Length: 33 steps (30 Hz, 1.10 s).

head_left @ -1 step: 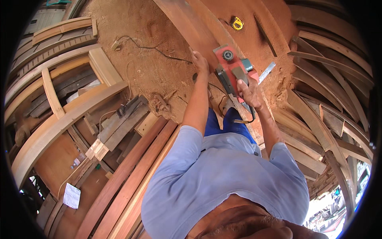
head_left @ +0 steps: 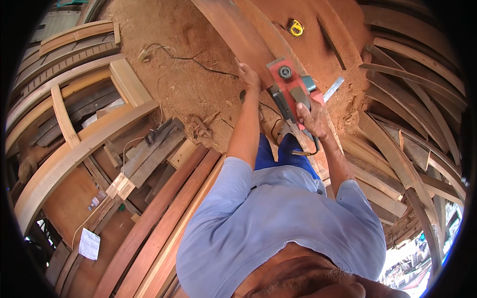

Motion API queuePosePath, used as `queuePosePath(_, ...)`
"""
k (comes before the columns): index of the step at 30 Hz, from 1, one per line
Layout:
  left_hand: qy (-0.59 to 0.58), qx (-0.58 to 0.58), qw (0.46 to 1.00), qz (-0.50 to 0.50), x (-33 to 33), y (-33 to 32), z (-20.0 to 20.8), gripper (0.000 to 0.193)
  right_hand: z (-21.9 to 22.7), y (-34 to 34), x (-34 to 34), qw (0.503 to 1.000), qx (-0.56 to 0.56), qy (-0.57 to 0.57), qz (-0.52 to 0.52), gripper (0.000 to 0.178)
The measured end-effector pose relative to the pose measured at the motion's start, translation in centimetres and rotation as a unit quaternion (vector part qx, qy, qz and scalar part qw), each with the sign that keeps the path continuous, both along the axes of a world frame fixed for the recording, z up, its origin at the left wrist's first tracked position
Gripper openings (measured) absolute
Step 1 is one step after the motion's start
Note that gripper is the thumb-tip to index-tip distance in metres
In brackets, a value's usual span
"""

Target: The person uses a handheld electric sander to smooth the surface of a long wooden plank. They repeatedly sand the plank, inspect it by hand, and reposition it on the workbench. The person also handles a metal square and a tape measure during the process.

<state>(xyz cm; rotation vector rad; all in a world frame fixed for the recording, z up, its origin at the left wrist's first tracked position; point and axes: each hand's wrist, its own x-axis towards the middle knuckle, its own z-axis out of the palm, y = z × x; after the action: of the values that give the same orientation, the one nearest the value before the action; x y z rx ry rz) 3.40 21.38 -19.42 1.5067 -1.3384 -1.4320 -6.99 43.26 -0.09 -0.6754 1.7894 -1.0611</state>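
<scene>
A red and black electric hand planer [head_left: 293, 82] with a round black knob sits on a long reddish-brown wooden board [head_left: 231, 30], close to the board's near end. My right hand [head_left: 313, 117] is closed round the planer's rear handle. My left hand [head_left: 249, 78] grips the left edge of the board, just left of the planer; part of its fingers is hidden. A black cord [head_left: 316, 144] hangs from the back of the planer beside my right wrist. Right of the planer, a flat metal strip [head_left: 334, 88] juts out.
A yellow tape measure [head_left: 296, 28] lies beyond the planer on sawdust. Curved timber pieces [head_left: 407, 94] are stacked on the right. Wooden frames [head_left: 64, 114] and long reddish planks [head_left: 164, 218] fill the left. A dark cable [head_left: 194, 59] crosses the sawdust-covered ground, and a paper sheet [head_left: 89, 244] lies lower left.
The planer, with my right hand on it, has shifted very slightly toward me along the board. My left hand stays at the board's edge.
</scene>
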Motion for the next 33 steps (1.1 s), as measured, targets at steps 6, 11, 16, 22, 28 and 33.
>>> queuePosePath(6, 0.131, 0.059, 0.988, 0.048, -1.1, -0.7, -2.4, 0.081, -1.7, 1.3, -0.6, 1.000, -0.001, 0.008, 0.002, 0.056)
queuePosePath(11, 0.171, 0.137, 0.975, 0.041, -2.1, 0.1, 1.4, 0.078, -0.6, -6.2, -2.8, 0.999, 0.004, 0.044, -0.001, 0.057)
queuePosePath(16, 0.210, 0.103, 0.972, 0.018, -2.3, 0.1, 2.0, 0.071, -2.0, -14.9, -5.0, 0.995, -0.027, 0.096, 0.016, 0.053)
queuePosePath(22, 0.008, 0.014, 1.000, 0.005, -1.5, -0.3, 2.2, 0.075, -2.9, -28.1, -8.0, 0.980, -0.067, 0.181, 0.055, 0.049)
queuePosePath(28, 0.007, 0.072, 0.997, 0.022, -2.4, -1.1, 2.2, 0.077, -5.9, -36.6, -11.6, 0.975, -0.192, -0.063, 0.089, 0.032)
queuePosePath(33, 0.022, 0.052, 0.998, 0.038, -2.1, -0.6, 2.1, 0.077, -2.6, -30.2, -9.9, 0.987, -0.097, 0.043, 0.117, 0.053)
